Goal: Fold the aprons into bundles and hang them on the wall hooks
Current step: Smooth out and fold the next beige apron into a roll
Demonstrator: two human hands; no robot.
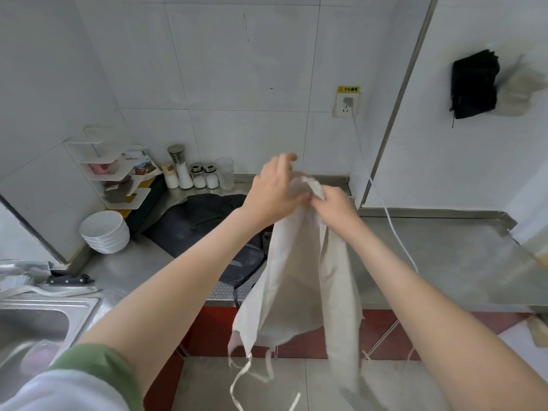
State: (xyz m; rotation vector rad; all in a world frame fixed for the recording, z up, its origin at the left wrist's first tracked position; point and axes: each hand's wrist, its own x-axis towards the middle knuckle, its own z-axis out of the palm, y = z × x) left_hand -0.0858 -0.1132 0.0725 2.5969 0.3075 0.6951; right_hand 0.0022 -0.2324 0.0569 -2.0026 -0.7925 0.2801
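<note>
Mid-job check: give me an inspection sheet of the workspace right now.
Surface: stainless steel counter.
Job's things: beige apron hangs unfolded, held up; dark apron lies on the counter; black bundle and blurred pale bundle hang on the right wall.
Clutter: stacked bowls, seasoning jars, corner shelf, knife by the sink.
Hands: left hand and right hand grip the beige apron's top.
Cables: white cable runs from wall socket across the counter.
Surroundings: white tiled wall, sink at left.

- Single head-worn wide-angle camera, looking forward and steeply down onto the brushed stainless-steel countertop (444, 256), close above it.
- Behind the countertop rises the white tiled wall (237, 69); below its front edge, grey floor tiles (207, 381).
</note>
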